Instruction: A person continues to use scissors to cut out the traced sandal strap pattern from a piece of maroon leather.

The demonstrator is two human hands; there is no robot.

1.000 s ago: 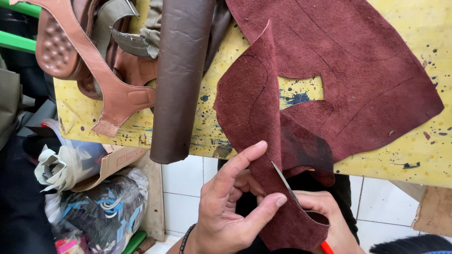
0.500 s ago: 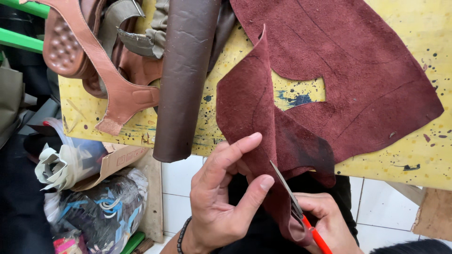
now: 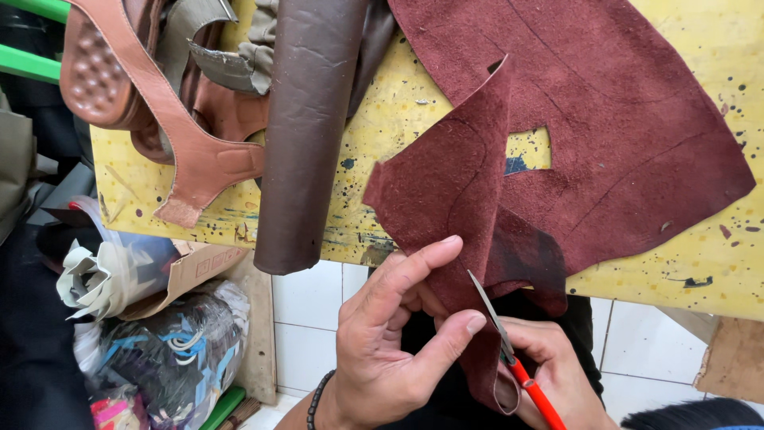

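Note:
A large sheet of dark red suede [image 3: 605, 135] lies on a yellow, paint-spattered table [image 3: 700, 271], with a flap folded up and hanging over the near edge. My left hand [image 3: 390, 350] pinches that flap between thumb and forefinger. My right hand [image 3: 557, 374], partly hidden under the suede, holds red-handled scissors [image 3: 509, 350] whose blades bite into the flap's edge beside my left thumb. A drawn line curves across the flap.
A dark brown leather roll [image 3: 306, 135] lies over the table's edge at the left. Tan leather straps and a studded sole piece [image 3: 127, 87] sit beyond it. Bags of scraps and cardboard [image 3: 151, 318] stand on the white tiled floor.
The suede flap has been turned and spread wider to the left. The scissors have moved up along the flap's edge, with the blades now in plain view.

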